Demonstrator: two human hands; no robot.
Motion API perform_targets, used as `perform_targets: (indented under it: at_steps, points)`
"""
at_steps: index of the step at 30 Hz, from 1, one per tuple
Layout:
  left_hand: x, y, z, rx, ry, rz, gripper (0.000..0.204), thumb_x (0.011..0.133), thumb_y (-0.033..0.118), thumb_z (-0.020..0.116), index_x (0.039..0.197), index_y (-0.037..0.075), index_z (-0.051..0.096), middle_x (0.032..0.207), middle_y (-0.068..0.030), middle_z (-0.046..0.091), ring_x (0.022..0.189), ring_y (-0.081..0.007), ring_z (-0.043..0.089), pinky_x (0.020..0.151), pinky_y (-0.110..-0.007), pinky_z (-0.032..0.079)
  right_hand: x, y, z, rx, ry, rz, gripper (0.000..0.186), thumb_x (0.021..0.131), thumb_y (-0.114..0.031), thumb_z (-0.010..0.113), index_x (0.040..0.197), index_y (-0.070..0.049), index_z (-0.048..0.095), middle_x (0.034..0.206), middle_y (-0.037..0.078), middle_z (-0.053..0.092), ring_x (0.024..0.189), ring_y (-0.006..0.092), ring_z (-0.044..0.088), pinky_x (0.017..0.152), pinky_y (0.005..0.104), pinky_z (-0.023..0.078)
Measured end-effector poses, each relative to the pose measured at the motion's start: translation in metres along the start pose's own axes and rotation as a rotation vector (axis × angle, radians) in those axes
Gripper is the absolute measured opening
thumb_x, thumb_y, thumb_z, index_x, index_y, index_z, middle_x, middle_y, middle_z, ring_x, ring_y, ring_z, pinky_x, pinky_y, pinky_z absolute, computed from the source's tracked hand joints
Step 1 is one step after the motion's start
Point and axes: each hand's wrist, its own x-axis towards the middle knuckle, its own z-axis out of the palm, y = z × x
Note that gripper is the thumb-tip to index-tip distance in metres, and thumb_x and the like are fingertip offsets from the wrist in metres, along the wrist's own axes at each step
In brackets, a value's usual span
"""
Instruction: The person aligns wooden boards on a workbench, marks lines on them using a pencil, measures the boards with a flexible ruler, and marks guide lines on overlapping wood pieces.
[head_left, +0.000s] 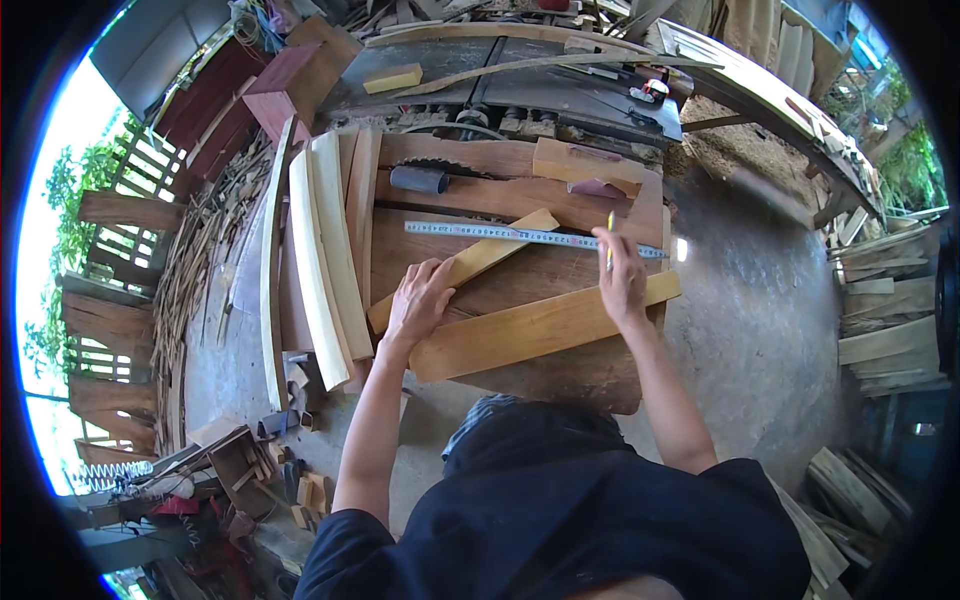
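Observation:
My left hand (417,303) lies over a narrow yellowish wooden strip (490,255), fingers along one edge and thumb by the other. The strip slants across a brown wooden worktop (402,262). In my right hand (622,285) a yellow pencil (611,222) stands nearly upright between the fingers. That hand is above the right end of a wide yellowish board (530,333), which lies nearest my body. A steel ruler (470,231) runs across the strip's far end toward the right edge of the worktop.
Long pale boards (325,260) lie along the worktop's left side. A dark grey tube (419,179) and a wood block (580,162) sit at its far side. Beyond stands a dark machine table (440,75) with a tape measure (652,91). Scrap wood (190,300) is heaped left.

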Motion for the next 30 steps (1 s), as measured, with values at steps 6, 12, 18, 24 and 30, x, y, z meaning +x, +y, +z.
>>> perform_targets:
  at_steps: [6,12,18,24,30]
  points:
    - [0.025,-0.004,-0.056,-0.284,-0.195,0.036,0.045,0.093,0.019,0.069,0.135,0.003,0.064,0.123,-0.021,0.069,0.113,-0.0444,0.064,0.101,-0.047,0.051,-0.044,-0.054,-0.004,0.044,-0.075,-0.037,0.024,0.098,0.0,0.059,0.12,-0.007,0.066,0.101,0.015,0.067,0.097,0.0368,0.063,0.083,0.0454,0.051]
    - [0.046,-0.018,-0.078,-0.657,-0.498,-0.163,0.042,0.105,0.029,0.063,0.136,0.001,0.066,0.103,-0.005,0.074,0.096,-0.0096,0.061,0.089,-0.031,0.051,-0.067,-0.075,-0.011,0.052,0.035,0.01,0.022,0.099,-0.002,0.058,0.119,-0.006,0.066,0.099,0.014,0.067,0.095,0.0361,0.063,0.082,0.0458,0.051]
    - [0.001,-0.02,-0.089,-0.752,-0.672,-0.236,0.042,0.105,0.028,0.064,0.138,0.003,0.066,0.104,-0.0008,0.071,0.086,-0.008,0.06,0.081,-0.027,0.053,-0.084,-0.089,-0.025,-0.001,0.052,0.058,0.022,0.099,-0.002,0.06,0.119,-0.006,0.067,0.099,0.014,0.067,0.093,0.0353,0.064,0.081,0.0451,0.052]
    - [0.036,0.021,-0.082,-0.835,-0.466,-0.202,0.041,0.107,0.029,0.06,0.138,0.003,0.065,0.094,0.0019,0.064,0.081,-0.008,0.058,0.072,-0.028,0.055,-0.09,-0.101,-0.02,0.022,0.032,0.027,0.022,0.099,-0.003,0.06,0.119,-0.006,0.067,0.1,0.014,0.067,0.094,0.0348,0.064,0.082,0.0446,0.052]
    - [0.037,0.024,-0.07,-0.83,-0.53,-0.331,0.04,0.109,0.032,0.056,0.134,0.002,0.065,0.094,0.001,0.062,0.084,-0.0093,0.059,0.072,-0.028,0.057,-0.085,-0.103,-0.026,0.026,0.101,0.023,0.022,0.099,-0.003,0.06,0.12,-0.006,0.068,0.1,0.014,0.067,0.093,0.0342,0.065,0.082,0.0438,0.052]
